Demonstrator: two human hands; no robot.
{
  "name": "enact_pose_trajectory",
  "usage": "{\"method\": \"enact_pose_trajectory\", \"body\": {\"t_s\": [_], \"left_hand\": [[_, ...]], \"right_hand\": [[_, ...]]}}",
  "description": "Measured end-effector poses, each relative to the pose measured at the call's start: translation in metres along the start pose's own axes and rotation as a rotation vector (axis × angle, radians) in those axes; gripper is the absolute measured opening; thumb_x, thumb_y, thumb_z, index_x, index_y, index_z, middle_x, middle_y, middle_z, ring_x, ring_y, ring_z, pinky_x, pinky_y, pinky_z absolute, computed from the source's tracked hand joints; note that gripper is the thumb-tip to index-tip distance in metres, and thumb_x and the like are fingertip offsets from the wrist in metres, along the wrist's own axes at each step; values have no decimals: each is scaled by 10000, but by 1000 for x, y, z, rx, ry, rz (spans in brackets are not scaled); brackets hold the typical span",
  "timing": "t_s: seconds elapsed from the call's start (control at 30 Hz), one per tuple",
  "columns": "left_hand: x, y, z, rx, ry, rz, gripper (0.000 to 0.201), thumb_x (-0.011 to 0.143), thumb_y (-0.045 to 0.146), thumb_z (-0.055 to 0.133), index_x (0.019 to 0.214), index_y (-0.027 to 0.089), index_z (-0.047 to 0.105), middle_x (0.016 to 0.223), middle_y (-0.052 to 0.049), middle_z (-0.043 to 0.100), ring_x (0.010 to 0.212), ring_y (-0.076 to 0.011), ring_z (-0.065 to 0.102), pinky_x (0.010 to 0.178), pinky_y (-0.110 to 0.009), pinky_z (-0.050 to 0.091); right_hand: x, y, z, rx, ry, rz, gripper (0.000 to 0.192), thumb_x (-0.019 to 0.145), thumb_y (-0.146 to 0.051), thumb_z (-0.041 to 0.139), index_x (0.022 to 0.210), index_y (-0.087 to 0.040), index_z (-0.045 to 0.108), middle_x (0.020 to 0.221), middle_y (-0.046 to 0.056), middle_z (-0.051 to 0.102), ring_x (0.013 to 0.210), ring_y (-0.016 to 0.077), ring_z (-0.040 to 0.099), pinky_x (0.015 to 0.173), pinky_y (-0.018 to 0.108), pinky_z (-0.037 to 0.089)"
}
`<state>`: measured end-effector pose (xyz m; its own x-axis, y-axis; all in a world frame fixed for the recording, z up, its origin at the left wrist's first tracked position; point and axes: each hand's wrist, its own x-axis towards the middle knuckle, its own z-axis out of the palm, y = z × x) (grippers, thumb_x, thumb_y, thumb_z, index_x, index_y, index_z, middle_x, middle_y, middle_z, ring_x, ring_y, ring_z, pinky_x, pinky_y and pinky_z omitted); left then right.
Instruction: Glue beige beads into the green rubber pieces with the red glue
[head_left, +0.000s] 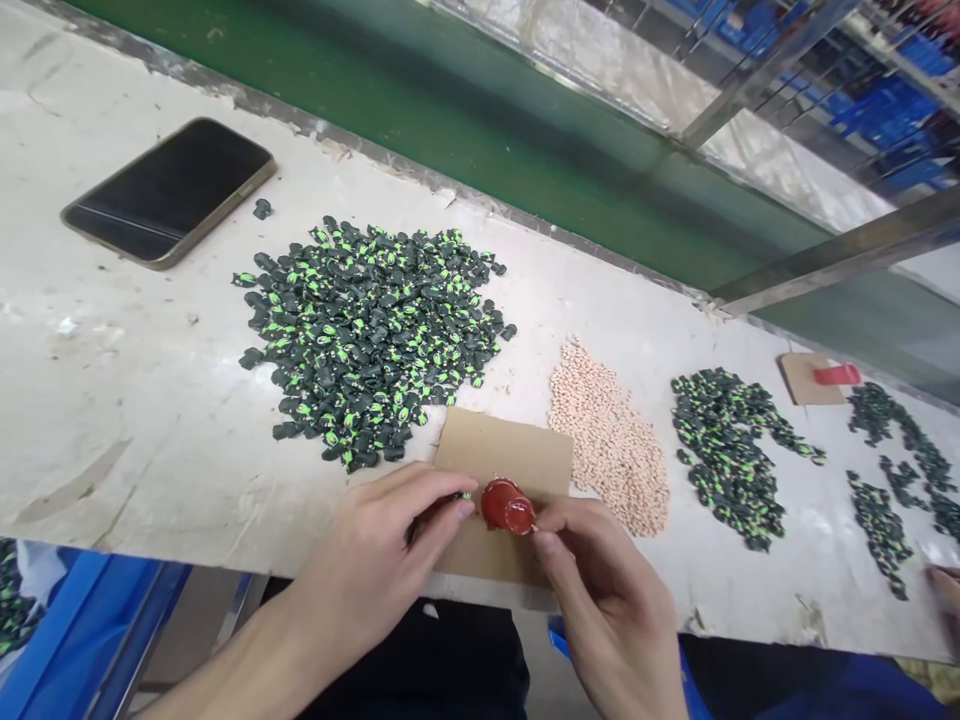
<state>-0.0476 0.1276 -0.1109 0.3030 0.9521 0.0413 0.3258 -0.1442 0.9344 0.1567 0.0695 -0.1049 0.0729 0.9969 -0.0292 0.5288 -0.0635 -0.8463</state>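
Note:
My left hand (390, 550) pinches a small black-and-green part (459, 496) between thumb and fingers at the table's front edge. My right hand (600, 590) grips a small red tool (508, 506) whose tip meets that part. Both hands hover over a brown cardboard piece (510, 458). Behind it lies a big pile of black-and-green parts (367, 340). A heap of small beige pieces (611, 440) sits just right of the cardboard.
A dark smartphone (169, 190) lies at the far left. More black-and-green piles (731, 450) spread to the right, with another cardboard piece and red tool (836, 375). Another person's hand (946, 590) shows at the right edge. A green conveyor belt (480, 120) runs behind the table.

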Motion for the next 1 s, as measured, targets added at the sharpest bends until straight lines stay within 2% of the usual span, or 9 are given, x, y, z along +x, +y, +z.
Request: {"method": "enact_pose_trajectory", "body": {"t_s": [0.27,0.37,0.5,0.6,0.7,0.83,0.9,1.0], "left_hand": [[0,0,-1,24,-10,-13,178,929,116,607,965,197,761,817,12,780,693,-130,720,661,-200,557],[-2,2,-3,-6,-11,-17,227,932,102,575,984,209,768,863,4,789,723,-132,730,663,-199,562],[-5,13,-4,-149,6,-70,293,926,105,609,1017,309,798,966,40,811,853,-124,762,753,-167,586],[-7,27,3,-334,32,-216,261,868,129,696,972,347,795,883,88,827,743,-102,767,688,-127,596],[-6,41,13,-515,-12,-317,225,829,113,727,845,327,793,766,105,807,662,-85,757,643,-96,586],[-6,47,21,-594,-21,-325,220,809,110,740,781,311,826,757,74,793,673,-95,765,644,-93,588],[-7,47,22,-587,-20,-319,228,820,116,747,806,325,836,797,68,800,715,-105,773,673,-101,597],[-11,45,24,-548,-26,-280,259,839,111,753,847,354,840,840,74,808,764,-104,771,700,-100,595]], "right_hand": [[1,-3,-1,12,-7,-4,142,1000,-186,591,948,-279,685,954,36,700,906,200,676,756,278,551],[0,-6,-3,98,37,73,114,995,-228,626,926,-281,699,938,22,690,886,176,660,774,255,548],[-2,-13,-12,376,42,245,101,982,-324,680,895,-282,710,826,-4,662,786,138,645,713,200,548],[-3,-19,-17,632,-11,335,112,952,-353,725,883,-265,717,807,-7,643,750,120,633,708,186,549],[-6,-26,-19,777,-30,345,100,931,-344,752,866,-269,740,884,4,672,810,126,661,757,195,576],[-13,-31,-19,803,-39,331,54,944,-292,740,899,-305,769,1009,12,746,978,148,718,865,206,602],[-15,-33,-18,787,-47,312,71,950,-268,731,906,-303,774,1015,17,764,984,149,730,870,202,606],[-16,-39,-14,799,29,332,58,923,-281,764,868,-288,781,975,16,767,931,146,735,840,190,610]]}}
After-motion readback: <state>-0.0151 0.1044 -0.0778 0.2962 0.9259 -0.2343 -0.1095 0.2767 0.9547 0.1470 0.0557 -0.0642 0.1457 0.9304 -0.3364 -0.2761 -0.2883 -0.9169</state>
